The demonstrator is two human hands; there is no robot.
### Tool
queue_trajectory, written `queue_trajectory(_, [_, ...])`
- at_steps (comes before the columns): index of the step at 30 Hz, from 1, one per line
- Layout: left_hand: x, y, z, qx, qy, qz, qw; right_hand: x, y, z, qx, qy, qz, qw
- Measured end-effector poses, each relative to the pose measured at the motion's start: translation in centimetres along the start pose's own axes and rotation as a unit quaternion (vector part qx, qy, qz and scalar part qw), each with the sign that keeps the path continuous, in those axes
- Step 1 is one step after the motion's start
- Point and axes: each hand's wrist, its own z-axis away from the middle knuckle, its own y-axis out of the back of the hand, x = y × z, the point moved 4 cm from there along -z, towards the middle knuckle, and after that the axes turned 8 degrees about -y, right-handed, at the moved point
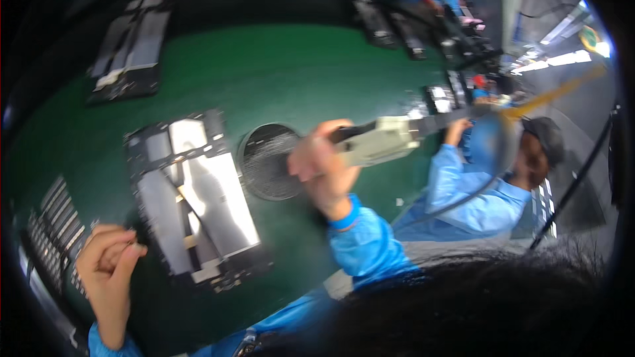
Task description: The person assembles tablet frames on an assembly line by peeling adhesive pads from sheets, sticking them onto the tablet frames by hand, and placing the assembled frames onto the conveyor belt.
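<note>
Our right grip point(324, 166) is wrapped around a pale handheld tool point(383, 142). Just left of that grip sits a round dark dish point(241, 160); farther left, a flat silver-and-black assembly point(221, 198) lies on our green desk point(264, 59). Beyond it, our left grip point(109, 254) is narrow, fingers curled; we cannot tell whether it pinches anything.

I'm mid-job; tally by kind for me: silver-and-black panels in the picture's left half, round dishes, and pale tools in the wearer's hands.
Panels: 2 (near panel, far panel)
Round dish: 1, right of the near panel
Pale tool: 1, in the right hand
Total: 4
</note>
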Motion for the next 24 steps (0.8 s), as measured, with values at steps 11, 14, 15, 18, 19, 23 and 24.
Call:
queue_trajectory(11, [-0.9,1.9,0.3,-0.047,0.077,0.038,0.995,2.2,-1.2,0.9,0.051,-0.021,-0.019,0.998])
queue_trajectory(14, [-1.6,2.0,0.0,-0.101,0.061,0.014,0.993,-0.2,-2.4,0.6,0.032,0.035,-0.018,0.999])
queue_trajectory(15, [-2.0,2.1,0.8,-0.096,0.069,-0.006,0.993,-0.5,-3.1,0.4,0.016,0.026,-0.075,0.997])
queue_trajectory(18, [-3.1,2.6,1.3,-0.102,0.072,-0.042,0.991,-0.1,-6.1,1.0,-0.044,0.042,-0.098,0.993])
queue_trajectory(19, [-3.2,2.6,1.6,-0.115,0.066,-0.053,0.99,0.3,-6.7,1.2,-0.048,0.035,-0.104,0.993])
queue_trajectory(23, [-2.9,3.3,1.7,-0.125,0.041,-0.11,0.985,0.4,-9.5,2.8,-0.114,0.019,-0.106,0.988])
queue_trajectory(24, [-3.0,3.4,1.7,-0.131,0.013,-0.127,0.983,0.3,-10.3,3.2,-0.14,0.016,-0.079,0.987])
